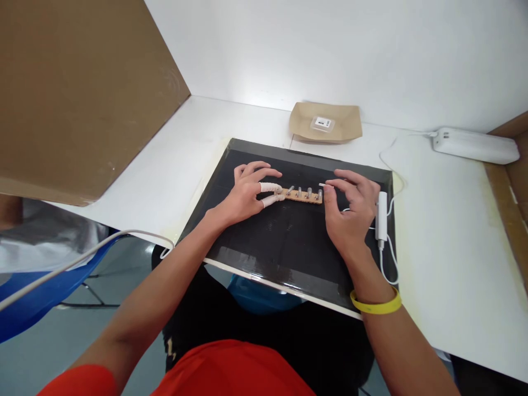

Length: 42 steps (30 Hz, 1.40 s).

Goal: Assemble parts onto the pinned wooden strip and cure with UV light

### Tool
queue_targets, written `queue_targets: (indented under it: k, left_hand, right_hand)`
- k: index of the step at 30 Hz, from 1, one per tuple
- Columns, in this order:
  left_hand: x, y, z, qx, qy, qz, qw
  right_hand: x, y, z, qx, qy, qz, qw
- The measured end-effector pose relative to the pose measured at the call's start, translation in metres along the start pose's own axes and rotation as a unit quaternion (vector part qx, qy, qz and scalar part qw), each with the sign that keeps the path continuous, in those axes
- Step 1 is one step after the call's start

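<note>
A narrow tan strip (pixel 303 197) lies on the black mat, with several small clear, tube-like pieces (pixel 309 192) standing along it; one near its left end leans. My left hand (pixel 251 190), with white covers on two fingers, pinches the strip's left end between thumb and index finger. Just off the strip's right end, my right hand (pixel 350 201) is closed in a pinch. A thin, light-coloured small stick (pixel 322 185) sticks out leftward from its fingertips. Its exact kind is too small to tell.
The black mat (pixel 264 236) covers the table's front middle. Behind it stands a cardboard tray (pixel 346 129) holding a small labelled clear box (pixel 322 124). A white stick-shaped device (pixel 381 217) with cables lies right, and a white power strip (pixel 474 145) farther back. A brown board (pixel 82 99) stands left.
</note>
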<state>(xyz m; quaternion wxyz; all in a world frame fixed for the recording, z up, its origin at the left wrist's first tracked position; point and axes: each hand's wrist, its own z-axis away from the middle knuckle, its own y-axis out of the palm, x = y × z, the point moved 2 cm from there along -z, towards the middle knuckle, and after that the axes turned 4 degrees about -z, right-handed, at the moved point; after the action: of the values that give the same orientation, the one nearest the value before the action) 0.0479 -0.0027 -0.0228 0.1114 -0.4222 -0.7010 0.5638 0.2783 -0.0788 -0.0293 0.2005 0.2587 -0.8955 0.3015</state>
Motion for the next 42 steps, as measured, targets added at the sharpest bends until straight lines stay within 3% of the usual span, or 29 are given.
queue_targets:
  k: [6,29,42]
  left_hand:
    - [0.0,0.001,-0.003,0.005,-0.003,0.0,1.0]
    - [0.004,0.003,-0.003,-0.066,0.037,-0.046,0.996]
    - [-0.006,0.008,0.001,-0.126,-0.042,-0.063,0.989]
  right_hand:
    - [0.0,0.0,0.0,0.002,0.0,-0.006,1.0]
    - [0.0,0.002,0.0,-0.019,-0.042,-0.012,0.999]
    - [0.0,0.002,0.001,-0.017,-0.036,-0.012,0.999]
